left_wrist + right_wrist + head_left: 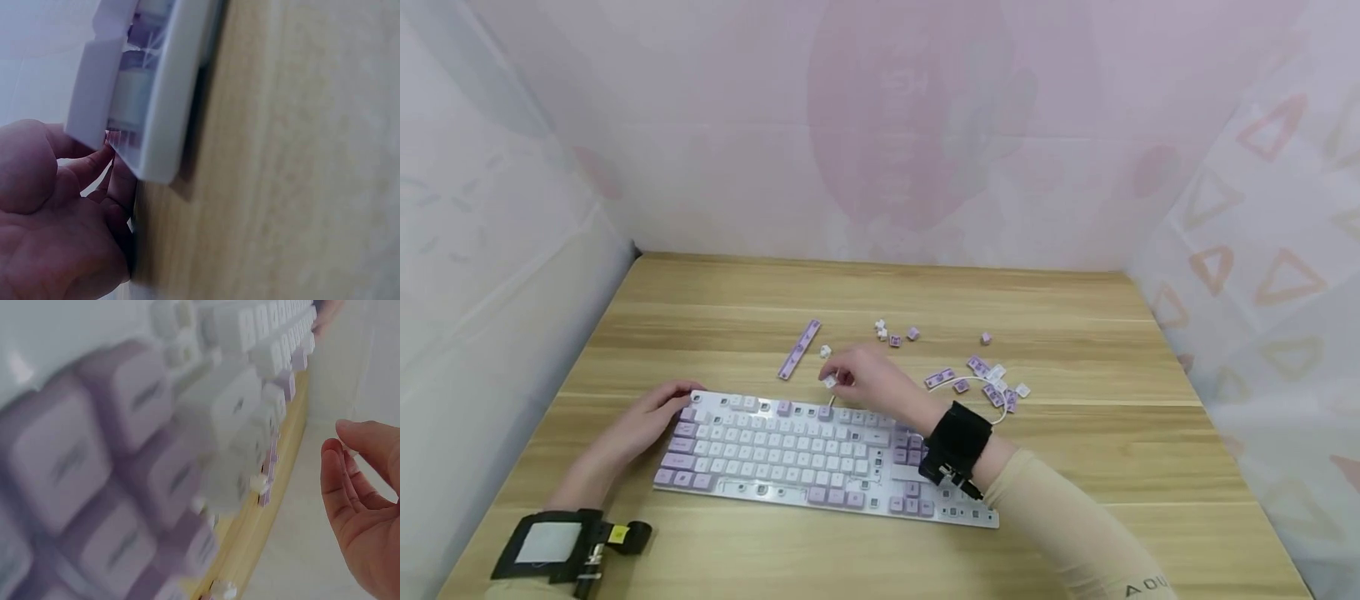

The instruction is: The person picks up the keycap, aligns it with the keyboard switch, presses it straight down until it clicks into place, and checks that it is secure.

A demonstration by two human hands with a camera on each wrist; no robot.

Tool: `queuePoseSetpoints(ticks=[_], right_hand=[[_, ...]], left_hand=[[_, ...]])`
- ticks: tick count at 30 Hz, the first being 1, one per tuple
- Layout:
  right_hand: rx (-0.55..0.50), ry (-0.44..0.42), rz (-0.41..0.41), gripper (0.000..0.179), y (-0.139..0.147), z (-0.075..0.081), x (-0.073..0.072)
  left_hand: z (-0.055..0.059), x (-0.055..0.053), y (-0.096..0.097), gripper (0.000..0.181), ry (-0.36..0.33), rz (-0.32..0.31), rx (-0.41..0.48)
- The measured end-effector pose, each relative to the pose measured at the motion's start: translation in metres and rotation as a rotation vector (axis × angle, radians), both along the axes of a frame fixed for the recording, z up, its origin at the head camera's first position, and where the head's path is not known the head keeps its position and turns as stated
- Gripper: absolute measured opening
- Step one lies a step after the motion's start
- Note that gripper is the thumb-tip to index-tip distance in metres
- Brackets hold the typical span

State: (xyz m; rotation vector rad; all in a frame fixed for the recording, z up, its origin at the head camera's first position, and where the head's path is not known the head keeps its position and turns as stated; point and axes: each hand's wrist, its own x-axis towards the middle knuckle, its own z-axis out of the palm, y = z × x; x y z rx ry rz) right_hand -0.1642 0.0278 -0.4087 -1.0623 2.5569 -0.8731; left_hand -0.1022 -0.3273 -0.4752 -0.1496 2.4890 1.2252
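A white and lilac keyboard [782, 450] lies at a slight angle on the table, with bare switches showing in several spots. At its far left corner my left hand [651, 417] grips the edge; in the left wrist view, the fingers of that hand [62, 206] curl beside the keyboard's end [165, 125]. Just beyond the keyboard's back edge, my right hand [872, 383] pinches a small white keycap [830, 382] between thumb and fingertips. In the right wrist view the right hand [369, 500] mostly hides that keycap.
Behind the keyboard lie a long lilac spacebar [799, 350], a loose white keycap [825, 352] and a few small keycaps [895, 341]. More lilac and white keycaps [992, 392] cluster right of my right hand, beside a white cable [966, 378]. Patterned fabric walls [895, 200] enclose the table.
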Motion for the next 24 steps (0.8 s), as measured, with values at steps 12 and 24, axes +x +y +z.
queuePoseSetpoints(ticks=[12, 24], right_hand=[[0.03, 0.058, 0.055, 0.027, -0.061, 0.001, 0.012], [0.046, 0.062, 0.029, 0.024, -0.111, -0.006, 0.018]], left_hand=[[0.002, 0.001, 0.004, 0.053, 0.01, -0.016, -0.004], [0.005, 0.003, 0.006, 0.051, 0.031, -0.032, 0.02]])
